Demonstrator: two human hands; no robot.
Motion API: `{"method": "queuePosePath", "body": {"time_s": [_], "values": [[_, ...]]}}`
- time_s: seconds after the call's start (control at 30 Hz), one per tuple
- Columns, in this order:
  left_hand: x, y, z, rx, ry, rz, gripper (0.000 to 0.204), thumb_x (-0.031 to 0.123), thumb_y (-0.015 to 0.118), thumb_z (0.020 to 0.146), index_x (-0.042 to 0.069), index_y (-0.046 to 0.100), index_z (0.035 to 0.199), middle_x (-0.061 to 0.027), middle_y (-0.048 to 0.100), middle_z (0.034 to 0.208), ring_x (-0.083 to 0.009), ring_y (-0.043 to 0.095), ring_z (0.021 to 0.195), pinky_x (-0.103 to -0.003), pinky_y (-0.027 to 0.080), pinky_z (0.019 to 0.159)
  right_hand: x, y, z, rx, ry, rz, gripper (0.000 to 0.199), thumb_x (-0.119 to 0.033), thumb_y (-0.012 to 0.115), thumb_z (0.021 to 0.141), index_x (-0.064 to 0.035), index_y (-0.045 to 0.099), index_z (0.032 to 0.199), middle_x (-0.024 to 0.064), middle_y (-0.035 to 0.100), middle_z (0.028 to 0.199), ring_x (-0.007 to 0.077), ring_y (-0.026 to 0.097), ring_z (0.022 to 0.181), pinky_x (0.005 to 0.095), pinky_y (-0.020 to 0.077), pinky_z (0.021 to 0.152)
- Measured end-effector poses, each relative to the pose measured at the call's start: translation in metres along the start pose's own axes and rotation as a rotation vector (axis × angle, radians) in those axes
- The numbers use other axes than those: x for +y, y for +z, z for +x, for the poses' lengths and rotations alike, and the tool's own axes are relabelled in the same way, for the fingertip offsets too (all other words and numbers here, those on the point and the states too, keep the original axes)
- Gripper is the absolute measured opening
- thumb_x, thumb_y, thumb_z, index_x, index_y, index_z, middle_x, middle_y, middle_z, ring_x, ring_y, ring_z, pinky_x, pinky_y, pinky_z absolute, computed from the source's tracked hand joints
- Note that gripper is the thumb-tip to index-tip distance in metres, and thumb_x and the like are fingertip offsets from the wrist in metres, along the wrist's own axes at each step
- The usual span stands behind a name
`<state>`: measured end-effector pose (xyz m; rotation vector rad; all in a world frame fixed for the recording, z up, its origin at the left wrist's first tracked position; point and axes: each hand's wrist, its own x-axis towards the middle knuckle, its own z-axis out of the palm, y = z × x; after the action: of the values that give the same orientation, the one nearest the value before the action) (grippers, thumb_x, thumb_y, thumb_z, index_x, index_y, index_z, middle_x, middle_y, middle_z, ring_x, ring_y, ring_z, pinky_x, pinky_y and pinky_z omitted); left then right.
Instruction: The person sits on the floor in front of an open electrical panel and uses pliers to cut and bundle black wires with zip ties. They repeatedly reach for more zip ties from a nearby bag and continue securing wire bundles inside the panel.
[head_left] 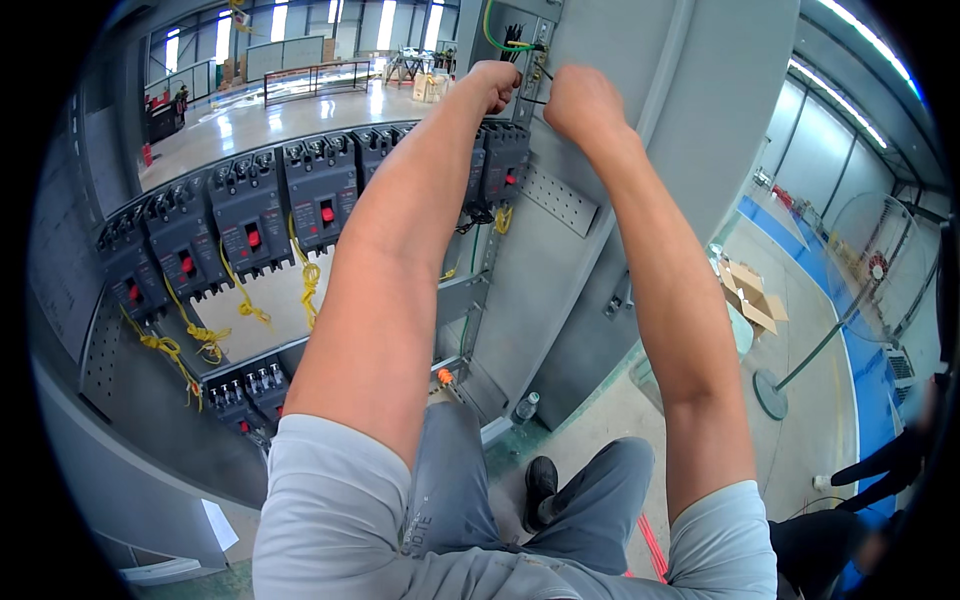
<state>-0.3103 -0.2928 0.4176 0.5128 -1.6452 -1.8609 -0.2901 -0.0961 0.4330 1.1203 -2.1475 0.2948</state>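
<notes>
1. both my bare arms reach up and away from me into a tall grey electrical cabinet.
2. my left hand is clenched in a fist at the top of the cabinet, just beside a bundle of black wires; i cannot tell what its grip holds.
3. my right hand is clenched too, close to the left, pinching a thin dark wire that runs between the two fists.
4. a green and yellow wire curves just above my left fist.
5. below my left forearm a curved row of black circuit breakers with red switches sits on the mounting plate, with yellow wires hanging beneath them.
6. far below lie my grey trousers and a black shoe on the floor.
</notes>
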Motion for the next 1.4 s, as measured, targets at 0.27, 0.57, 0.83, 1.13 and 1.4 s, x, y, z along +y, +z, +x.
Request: {"method": "queuePosePath", "body": {"time_s": [0.27,0.57,0.83,1.13,1.4], "values": [[0.004,-0.017,0.022,-0.083,-0.016,0.456,0.035,0.01,0.059,0.091,0.013,0.038,0.064,0.0004,0.032,0.055,-0.0119,0.029,0.043,-0.03,0.021,0.042,0.013,0.044,0.026,0.115,0.036,0.188,0.018,-0.009,0.068,0.077,-0.001,0.076,0.09,0.0236,0.073,0.098,0.0405,0.071,0.097,0.0465,0.0581,0.083],[0.011,-0.034,0.024,-0.195,-0.115,0.737,0.016,0.013,0.059,0.094,0.015,0.061,0.079,0.0069,0.029,0.058,-0.009,0.021,0.046,-0.029,0.018,0.044,0.019,0.068,0.026,0.215,0.119,0.462,0.019,-0.008,0.071,0.072,0.0019,0.074,0.087,0.0267,0.072,0.094,0.0444,0.07,0.094,0.0488,0.0573,0.084],[0.013,-0.026,0.025,-0.309,-0.118,0.668,0.036,0.015,0.064,0.092,0.018,0.042,0.064,0.0071,0.03,0.056,-0.0077,0.025,0.043,-0.028,0.018,0.044,0.024,0.09,0.034,0.211,0.161,0.515,0.019,-0.007,0.068,0.074,0.0015,0.075,0.089,0.0269,0.072,0.096,0.0436,0.07,0.096,0.0477,0.0575,0.084],[0.014,-0.035,0.023,-0.111,0.045,1.122,0.025,0.021,0.078,0.081,0.008,0.059,0.071,0.0008,0.041,0.057,-0.0124,0.034,0.044,-0.031,0.024,0.043,0.016,0.089,0.03,0.246,0.187,0.547,0.019,-0.008,0.068,0.076,0.0003,0.075,0.092,0.0261,0.072,0.096,0.0435,0.07,0.096,0.0469,0.0574,0.085],[0.018,-0.044,0.025,0.037,0.255,0.938,0.015,0.011,0.071,0.08,0.002,0.061,0.075,-0.0072,0.052,0.061,-0.0192,0.049,0.05,-0.038,0.038,0.044,0.011,0.083,0.036,0.23,0.181,0.517,0.019,-0.007,0.068,0.078,-0.0002,0.075,0.093,0.0242,0.073,0.099,0.0426,0.07,0.097,0.0465,0.0572,0.086]]}}
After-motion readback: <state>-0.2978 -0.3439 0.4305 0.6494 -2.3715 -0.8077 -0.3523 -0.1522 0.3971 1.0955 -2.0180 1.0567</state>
